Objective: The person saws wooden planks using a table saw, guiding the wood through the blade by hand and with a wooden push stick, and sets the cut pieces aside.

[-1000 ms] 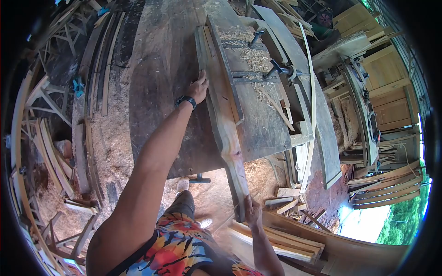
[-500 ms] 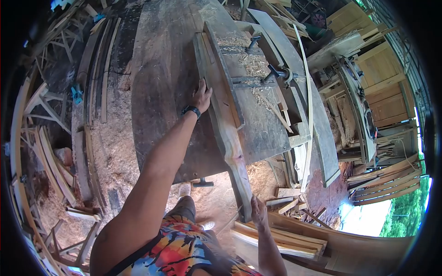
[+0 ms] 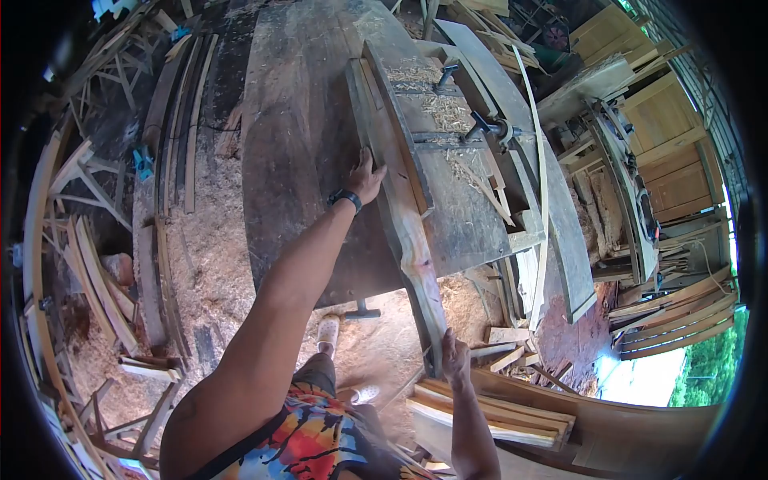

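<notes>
A long wooden board (image 3: 418,258) with a knot lies along a straight guide bar (image 3: 398,128) on the broad worktable (image 3: 296,128). Its near end sticks out past the table edge. My left hand (image 3: 366,178), with a dark watch on the wrist, is at the board's left edge, thumb over the top and fingers along the side; the fingertips are partly hidden. At the overhanging end, my right hand (image 3: 456,358) is closed around the board's right side, its far fingers out of sight underneath.
Two dark clamp handles (image 3: 478,126) stand right of the guide among wood shavings. A thin strip (image 3: 538,184) runs along the table's right side. Stacked planks (image 3: 488,416) lie near my right arm. Sawdust (image 3: 212,264) covers the floor, with long boards (image 3: 180,120) at left.
The view has shifted slightly. My left hand has slid a little toward me along the board's edge. The board and my right hand look almost unmoved against the guide.
</notes>
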Motion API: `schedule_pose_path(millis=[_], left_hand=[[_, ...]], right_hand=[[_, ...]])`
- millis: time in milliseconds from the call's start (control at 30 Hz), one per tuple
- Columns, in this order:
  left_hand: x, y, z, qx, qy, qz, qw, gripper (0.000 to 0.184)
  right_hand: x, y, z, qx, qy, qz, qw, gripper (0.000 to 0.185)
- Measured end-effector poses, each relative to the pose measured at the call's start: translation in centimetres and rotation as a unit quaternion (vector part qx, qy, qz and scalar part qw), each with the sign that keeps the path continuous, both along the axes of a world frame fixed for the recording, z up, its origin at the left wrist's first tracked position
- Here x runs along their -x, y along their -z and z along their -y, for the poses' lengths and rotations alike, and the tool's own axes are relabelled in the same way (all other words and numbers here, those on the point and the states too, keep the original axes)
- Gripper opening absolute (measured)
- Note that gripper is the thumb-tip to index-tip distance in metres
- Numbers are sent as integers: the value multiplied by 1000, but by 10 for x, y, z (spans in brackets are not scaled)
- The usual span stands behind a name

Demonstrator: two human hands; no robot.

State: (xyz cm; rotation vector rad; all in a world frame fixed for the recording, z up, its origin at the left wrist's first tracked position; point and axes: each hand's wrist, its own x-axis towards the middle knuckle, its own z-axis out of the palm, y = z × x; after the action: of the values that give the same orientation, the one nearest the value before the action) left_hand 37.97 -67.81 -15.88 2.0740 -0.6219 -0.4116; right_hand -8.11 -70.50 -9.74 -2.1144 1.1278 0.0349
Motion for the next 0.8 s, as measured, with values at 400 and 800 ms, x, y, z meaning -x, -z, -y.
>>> schedule_pose_path(millis=[400,800], left_hand=[[37,-43,-6,71,-131,-18,989,88],[192,-34,-209,33,-153,204,966,49]], right_hand=[[5,40,-8,39,-28,138,989,60],[98,64,28,-2,-152,99,983,59]])
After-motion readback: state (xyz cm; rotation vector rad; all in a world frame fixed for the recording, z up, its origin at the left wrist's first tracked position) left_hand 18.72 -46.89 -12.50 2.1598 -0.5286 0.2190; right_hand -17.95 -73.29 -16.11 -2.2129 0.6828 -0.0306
